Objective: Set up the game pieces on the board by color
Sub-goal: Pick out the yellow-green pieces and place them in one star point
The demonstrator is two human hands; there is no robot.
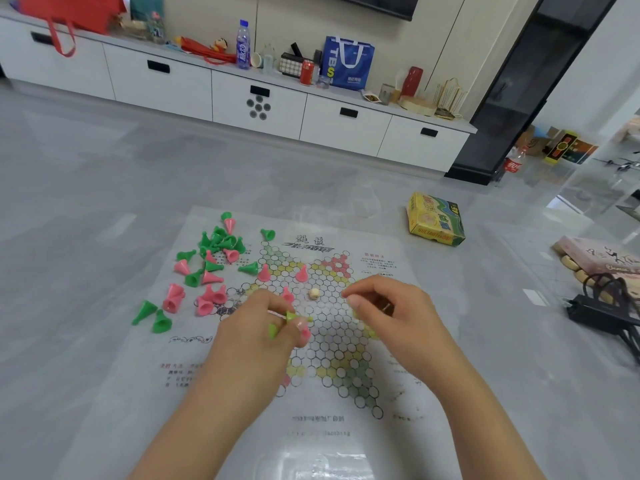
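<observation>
A thin paper checkers board (329,341) with a star of printed circles lies on the grey floor. Several green pieces (221,240) and pink pieces (175,297) lie scattered at its upper left. Three pink pieces (301,273) stand on the star. My left hand (266,320) grips a handful of green and pink pieces (294,318) over the board's left side. My right hand (384,306) hovers over the right of the star with fingers curled and thumb meeting forefinger; what it pinches I cannot make out. A small beige die (314,293) sits between my hands.
A yellow and green game box (436,220) lies on the floor right of the board. A black power adapter with cables (602,310) and a pink box (602,258) lie at the far right. A white cabinet (259,102) runs along the back wall.
</observation>
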